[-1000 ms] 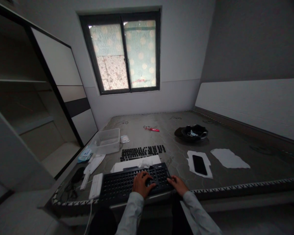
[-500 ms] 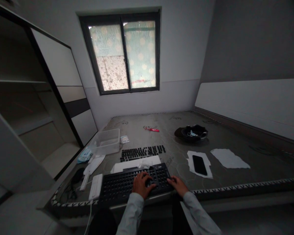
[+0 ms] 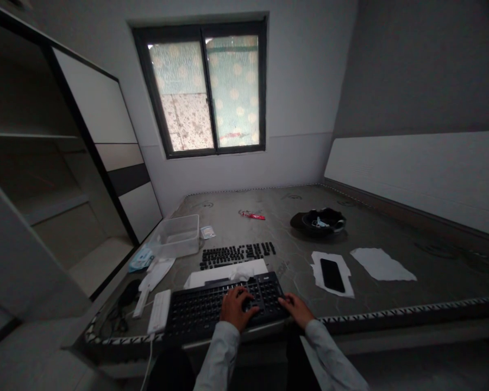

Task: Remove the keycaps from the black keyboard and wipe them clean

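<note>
Nothing is visibly displaced since the earlier frame: left hand (image 3: 233, 310) and right hand (image 3: 298, 309) stay on the black computer keyboard (image 3: 198, 310). Left hand half open, fingers bent over the board, thumb spread apart. Right hand touches its right edge; cannot tell if it clasps. Loose keycaps (image 3: 221, 254) lie beyond the left hand, smartphone (image 3: 332, 275) right of the right.

A mattress (image 3: 375, 301) carries keycaps (image 3: 229, 252), a cap (image 3: 325, 230), a clear box (image 3: 178, 249), perhaps a mouse (image 3: 129, 292).
</note>
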